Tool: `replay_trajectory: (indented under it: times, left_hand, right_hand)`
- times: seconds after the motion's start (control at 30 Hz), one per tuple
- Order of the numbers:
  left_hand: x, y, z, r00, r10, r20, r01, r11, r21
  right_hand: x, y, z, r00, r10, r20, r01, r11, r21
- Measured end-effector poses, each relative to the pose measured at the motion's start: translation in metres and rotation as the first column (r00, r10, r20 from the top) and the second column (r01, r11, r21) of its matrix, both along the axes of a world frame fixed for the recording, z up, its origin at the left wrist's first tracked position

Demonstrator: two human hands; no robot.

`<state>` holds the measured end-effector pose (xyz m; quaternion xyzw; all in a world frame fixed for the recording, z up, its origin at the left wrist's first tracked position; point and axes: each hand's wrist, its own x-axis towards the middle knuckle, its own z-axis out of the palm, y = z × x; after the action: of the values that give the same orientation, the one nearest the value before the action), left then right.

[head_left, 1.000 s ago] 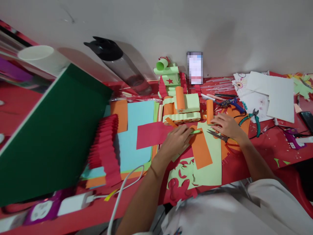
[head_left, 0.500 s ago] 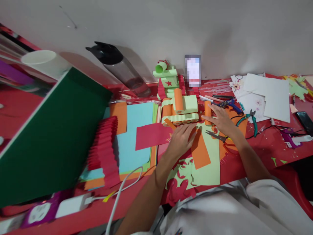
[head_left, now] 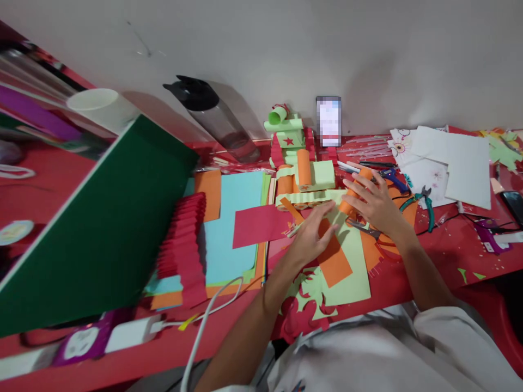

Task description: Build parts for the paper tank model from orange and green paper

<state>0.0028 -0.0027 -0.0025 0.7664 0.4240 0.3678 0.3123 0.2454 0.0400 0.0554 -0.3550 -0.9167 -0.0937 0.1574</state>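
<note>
An orange paper tube (head_left: pixel 350 203) leans at a slant in my right hand (head_left: pixel 379 208), whose fingers lie across it. My left hand (head_left: pixel 311 233) is open over the orange paper strip (head_left: pixel 338 263), thumb apart from the outstretched fingers. A pale green sheet (head_left: pixel 356 277) lies beneath. Just beyond my left hand sits a paper tank model (head_left: pixel 322 175) in light green and orange, with a tube standing up on it. Scissors (head_left: pixel 368 231) lie under my right hand, partly hidden. A finished-looking green and red paper model (head_left: pixel 288 139) stands behind.
On the left are stacked coloured sheets (head_left: pixel 220 245), pleated red paper (head_left: pixel 183 245), a green board (head_left: pixel 106 228) and a bottle (head_left: pixel 216 117). A phone (head_left: pixel 329 122) leans on the wall. To the right lie pliers (head_left: pixel 429 209), a glue gun (head_left: pixel 394 178) and white cards (head_left: pixel 468 169).
The orange tube has gone from upright to slanted in my right hand. My left hand's thumb now stands further from its fingers. The view has shifted slightly.
</note>
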Motion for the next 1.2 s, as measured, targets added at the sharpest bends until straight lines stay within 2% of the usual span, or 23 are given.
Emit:
replay_trajectory:
  times: [0.17,0.27,0.37,0.57,0.73,0.9,1.03,1.2]
  left_hand:
    - [0.000,0.004,-0.013,0.981,0.000,-0.194,0.002,1.000,0.013]
    - [-0.002,0.006,-0.018,0.957,-0.028,-0.288,0.057,0.994,0.092]
    - [-0.003,0.005,-0.017,0.929,-0.005,-0.370,0.073,0.983,0.169]
    - [-0.002,0.003,-0.011,0.896,0.079,-0.436,0.012,0.979,0.202]
    - [0.004,0.000,-0.013,0.876,0.019,-0.481,0.087,0.976,0.197]
    - [0.009,0.000,-0.017,0.855,-0.039,-0.517,0.168,0.964,0.204]
    - [0.008,0.002,-0.015,0.889,-0.033,-0.456,0.137,0.971,0.197]
    - [0.011,0.002,0.003,0.984,0.130,-0.122,-0.117,0.988,0.105]
  right_hand:
    - [0.012,0.003,-0.001,0.998,-0.046,-0.047,0.042,0.994,-0.100]
    - [0.018,0.001,0.003,0.990,-0.087,-0.109,0.072,0.988,-0.136]
    - [0.020,-0.002,0.007,0.986,-0.100,-0.137,0.075,0.982,-0.173]
    - [0.024,-0.008,0.008,0.969,-0.162,-0.185,0.086,0.928,-0.363]
    - [0.030,-0.009,0.009,0.940,-0.224,-0.258,0.087,0.886,-0.455]
    - [0.034,-0.008,0.010,0.945,-0.237,-0.226,0.104,0.872,-0.478]
    - [0.030,-0.009,0.007,0.961,-0.230,-0.154,0.135,0.876,-0.463]
    - [0.014,-0.012,0.001,0.975,-0.203,-0.089,0.149,0.898,-0.414]
